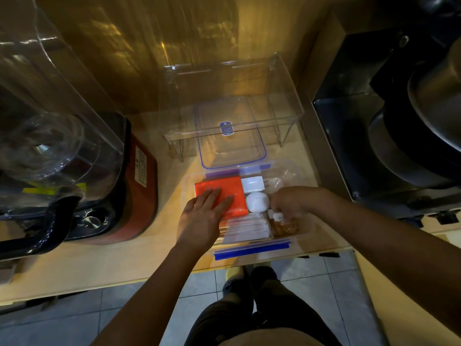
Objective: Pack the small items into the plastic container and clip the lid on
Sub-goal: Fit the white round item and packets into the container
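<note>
A clear plastic container [303, 236] with blue clip flaps sits on the wooden counter near its front edge. Inside lie an orange flat packet [225, 187], a white square item [252, 184], a white round item [257, 201], white paper sachets [245, 229] and a small clear bag of brown contents [285, 227]. My left hand [203, 217] rests flat, fingers spread, on the orange packet. My right hand [290, 202] is curled over the right side of the container, fingers on the small brown bag. The clear lid [233, 148] with blue seal lies just behind the container.
A clear acrylic riser shelf [289, 111] stands over the lid at the back. A red blender base [139, 186] with a clear jug [50, 136] fills the left. A dark appliance [399, 126] stands at the right. Tiled floor lies below the counter edge.
</note>
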`<state>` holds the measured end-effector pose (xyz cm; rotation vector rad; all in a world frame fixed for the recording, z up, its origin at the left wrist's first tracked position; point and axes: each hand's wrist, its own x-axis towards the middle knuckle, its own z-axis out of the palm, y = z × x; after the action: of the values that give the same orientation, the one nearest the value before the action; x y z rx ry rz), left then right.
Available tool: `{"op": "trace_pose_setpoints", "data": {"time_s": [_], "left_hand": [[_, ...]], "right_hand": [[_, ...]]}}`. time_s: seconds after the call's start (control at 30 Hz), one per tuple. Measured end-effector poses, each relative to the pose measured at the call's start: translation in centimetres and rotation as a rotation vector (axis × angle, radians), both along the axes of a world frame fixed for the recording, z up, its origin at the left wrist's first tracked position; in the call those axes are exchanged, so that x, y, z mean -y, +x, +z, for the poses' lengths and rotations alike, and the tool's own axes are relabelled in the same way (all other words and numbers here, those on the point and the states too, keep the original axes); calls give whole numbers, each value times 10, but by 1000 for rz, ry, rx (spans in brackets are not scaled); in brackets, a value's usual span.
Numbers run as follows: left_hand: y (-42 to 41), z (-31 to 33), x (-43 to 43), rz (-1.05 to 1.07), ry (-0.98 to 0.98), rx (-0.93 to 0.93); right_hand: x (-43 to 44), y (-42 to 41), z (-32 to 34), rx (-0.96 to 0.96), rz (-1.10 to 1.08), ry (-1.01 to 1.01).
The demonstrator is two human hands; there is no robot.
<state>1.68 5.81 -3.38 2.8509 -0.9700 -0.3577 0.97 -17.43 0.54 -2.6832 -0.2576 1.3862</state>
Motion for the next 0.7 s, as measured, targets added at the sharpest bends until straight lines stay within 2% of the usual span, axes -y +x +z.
{"op": "trace_pose_setpoints", "data": {"time_s": [0.17,0.3,0.43,0.57,0.7], "left_hand": [[-1,1,0,2,-4,-12],[1,1,1,-2,3,-7],[1,0,0,-1,8,4],[1,-1,0,-9,18,5],[1,-1,1,-13,16,6]], "right_hand": [[-9,-10,-19,234,121,-186],[-6,-11,-24,384,165,-236],[-1,-10,-7,386,117,-128],[17,2,28,562,-99,111],[34,2,39,558,-149,74]]}}
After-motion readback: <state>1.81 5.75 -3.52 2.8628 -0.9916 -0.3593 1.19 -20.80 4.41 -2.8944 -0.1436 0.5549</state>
